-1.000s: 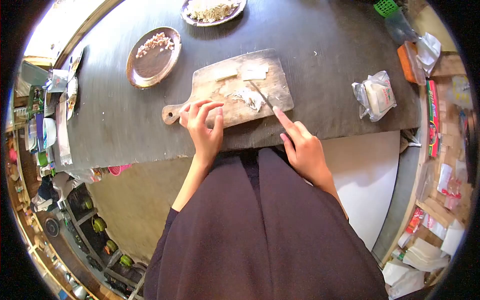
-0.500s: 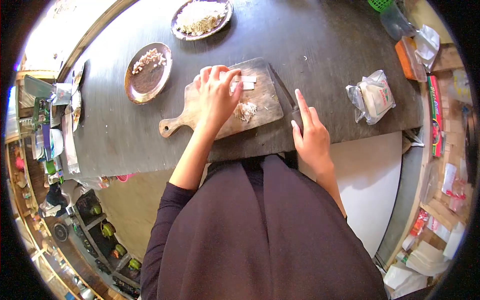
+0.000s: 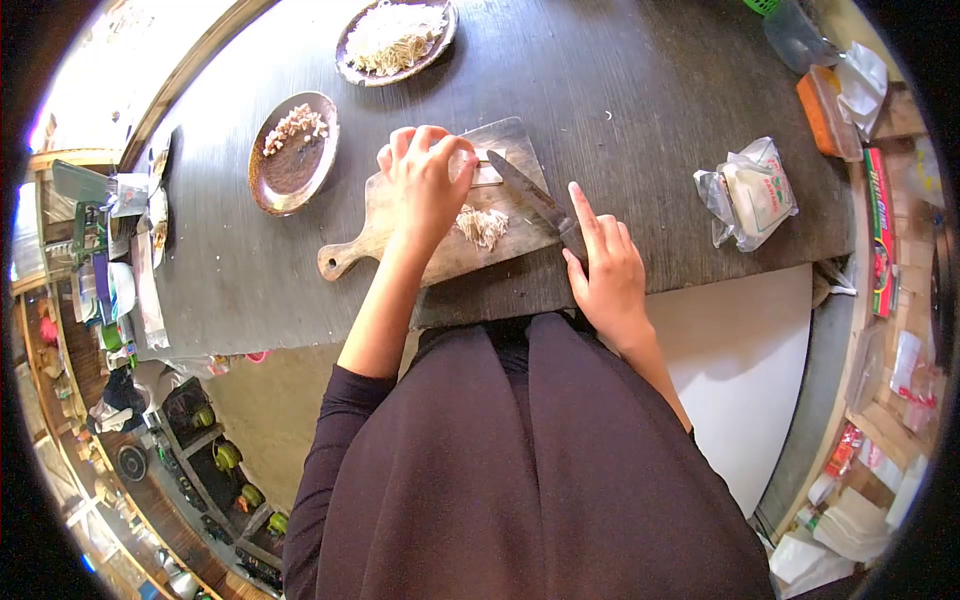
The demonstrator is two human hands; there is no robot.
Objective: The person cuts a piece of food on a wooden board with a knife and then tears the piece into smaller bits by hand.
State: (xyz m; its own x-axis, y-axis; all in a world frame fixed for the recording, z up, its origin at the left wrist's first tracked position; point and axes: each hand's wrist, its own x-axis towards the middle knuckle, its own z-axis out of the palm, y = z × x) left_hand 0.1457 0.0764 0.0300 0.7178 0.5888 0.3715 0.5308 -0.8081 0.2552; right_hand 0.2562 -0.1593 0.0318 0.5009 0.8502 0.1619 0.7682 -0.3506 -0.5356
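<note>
On a wooden cutting board (image 3: pixel 385 215) lie flat white slices (image 3: pixel 487 174) of a food I cannot identify. My left hand (image 3: pixel 425 185) presses them down with bent fingers, which hide their left ends. In my right hand (image 3: pixel 610 275) is a knife (image 3: pixel 530 193), gripped by its dark handle with the forefinger stretched out. Its blade points up and left over the board, the tip by the right end of the slices. A small heap of pale thin shreds (image 3: pixel 483 228) sits nearer to me on the board.
Beyond the board stand a brown plate of diced pieces (image 3: pixel 290 180) and a plate heaped with pale shreds (image 3: pixel 385 74). To the right, a plastic-wrapped white block (image 3: pixel 750 195) rests on the dark table (image 3: pixel 620 130). An orange container (image 3: pixel 828 112) is at the right edge.
My right hand has swung the knife left, from beside the board's right edge to over the board by the slices. My left hand stays on the slices, shifted slightly left.
</note>
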